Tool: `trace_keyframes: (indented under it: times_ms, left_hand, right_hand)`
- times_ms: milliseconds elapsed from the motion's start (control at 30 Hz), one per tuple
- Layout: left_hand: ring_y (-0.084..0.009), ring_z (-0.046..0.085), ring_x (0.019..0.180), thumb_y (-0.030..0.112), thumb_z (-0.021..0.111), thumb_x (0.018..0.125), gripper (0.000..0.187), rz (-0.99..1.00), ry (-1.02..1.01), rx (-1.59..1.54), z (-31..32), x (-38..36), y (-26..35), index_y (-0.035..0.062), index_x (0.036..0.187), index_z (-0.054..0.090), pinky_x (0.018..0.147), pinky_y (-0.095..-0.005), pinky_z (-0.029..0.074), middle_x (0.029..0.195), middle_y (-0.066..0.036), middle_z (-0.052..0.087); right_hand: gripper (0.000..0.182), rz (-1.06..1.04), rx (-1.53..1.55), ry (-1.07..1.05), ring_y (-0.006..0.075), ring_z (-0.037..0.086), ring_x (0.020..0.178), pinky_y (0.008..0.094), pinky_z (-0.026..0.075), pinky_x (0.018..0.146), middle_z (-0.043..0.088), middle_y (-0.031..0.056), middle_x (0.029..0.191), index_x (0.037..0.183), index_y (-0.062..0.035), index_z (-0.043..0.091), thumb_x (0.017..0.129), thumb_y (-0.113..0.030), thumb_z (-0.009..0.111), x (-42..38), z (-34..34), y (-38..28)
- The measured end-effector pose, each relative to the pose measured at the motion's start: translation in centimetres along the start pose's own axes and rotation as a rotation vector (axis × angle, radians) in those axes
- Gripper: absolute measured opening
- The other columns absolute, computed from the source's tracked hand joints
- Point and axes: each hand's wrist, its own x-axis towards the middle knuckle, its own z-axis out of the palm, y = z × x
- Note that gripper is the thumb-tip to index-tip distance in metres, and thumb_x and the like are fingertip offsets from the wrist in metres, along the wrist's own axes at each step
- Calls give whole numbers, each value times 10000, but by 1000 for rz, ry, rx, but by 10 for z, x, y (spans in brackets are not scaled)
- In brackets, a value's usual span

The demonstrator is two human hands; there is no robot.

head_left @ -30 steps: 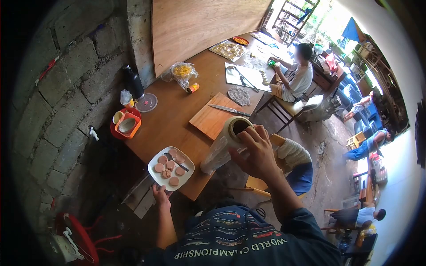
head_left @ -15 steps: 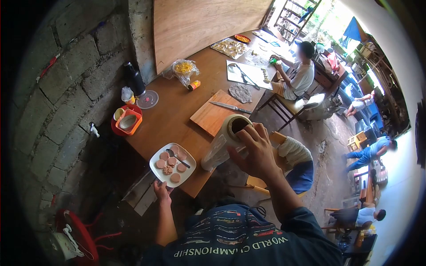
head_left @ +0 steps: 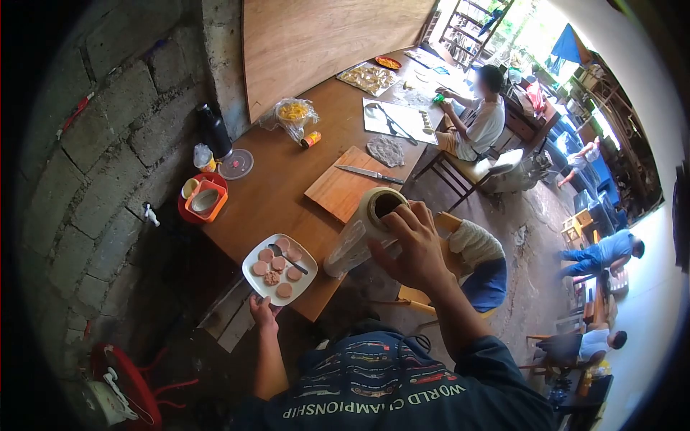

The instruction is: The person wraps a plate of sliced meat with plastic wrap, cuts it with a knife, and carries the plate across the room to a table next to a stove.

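My left hand grips the near edge of a white square plate, thumb on the rim. Several round pink meat slices lie on the plate with a small mashed heap and a metal spoon. My right hand is closed over the top end of a large roll of clear plastic wrap, its hollow core facing up. The roll stands tilted at the table's near corner; whether its lower end rests on the wood cannot be told. Beyond it, a knife lies on a wooden cutting board.
On the wooden table are an orange container, a black bottle, a clear lid and a wrapped yellow bowl. A chair stands at right. A seated person works at the far end; others are farther right.
The view has shifted slightly, so the table and background sit a little farther left. Both hands keep their grips on the plate and the roll.
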Motion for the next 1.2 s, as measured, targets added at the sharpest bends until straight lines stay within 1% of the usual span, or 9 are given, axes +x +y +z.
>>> trace_keyframes:
  times_ms: [167,367,633,700,833,900,967,1067,1200]
  left_hand:
    - [-275,711,1013,10,608,923,519,9,-33,2,-4,3,0,85,1406,433,737,-446,648,1277,-121,616]
    - [-286,710,1002,7,602,925,543,-6,-17,-13,-3,3,-1,86,1429,415,734,-451,648,1285,-138,612]
    - [-297,705,1053,7,601,931,561,-5,-44,-8,-6,3,-4,93,1449,405,731,-452,652,1321,-152,596]
    - [-297,706,1051,8,601,931,560,-5,-46,-14,-4,3,-3,94,1449,405,732,-455,653,1322,-156,595]
    - [-308,705,1047,13,605,935,565,-3,-47,-22,-6,5,-5,92,1456,401,722,-455,653,1329,-166,591]
    - [-314,702,1050,14,607,936,571,-7,-23,-6,-8,7,-5,92,1460,395,722,-451,651,1335,-169,586]
    - [-324,689,1072,17,614,936,613,-16,5,1,-3,3,-5,93,1492,366,724,-443,644,1366,-181,564]
    - [-321,671,1073,27,625,936,664,-32,-26,4,-6,8,-8,97,1528,333,757,-453,633,1409,-183,532]
    - [-320,660,1089,33,628,940,650,-40,-13,23,-6,13,-13,105,1519,343,777,-452,627,1418,-162,526]
  right_hand:
    - [365,-6,10,12,355,557,1010,491,449,935,611,114,1085,1072,-67,638,786,-212,813,-1,2,-1]
    - [376,-7,26,11,363,557,1018,498,449,949,612,121,1098,1085,-67,633,791,-218,810,-3,2,0]
    - [386,-10,17,11,364,555,1028,499,448,952,612,124,1110,1093,-69,631,789,-225,810,-7,2,1]
    - [371,-3,-4,7,368,557,1052,485,491,903,637,115,1125,1057,-69,640,770,-206,830,-5,-1,2]
    - [370,-1,0,12,368,555,1055,482,491,903,633,111,1120,1056,-72,640,773,-212,831,-5,1,1]
    - [385,9,3,-7,370,558,1041,499,448,957,621,119,1127,1099,-82,636,795,-242,808,-7,0,1]
    - [383,8,-12,5,371,558,1046,496,448,962,622,118,1134,1102,-88,638,798,-249,807,-8,-2,4]
    - [376,20,-19,3,373,549,1066,487,447,975,622,114,1153,1111,-104,640,813,-267,801,-9,-3,3]
    - [375,33,-2,-11,374,536,1086,482,443,982,617,109,1173,1121,-109,640,827,-277,799,-15,-4,4]
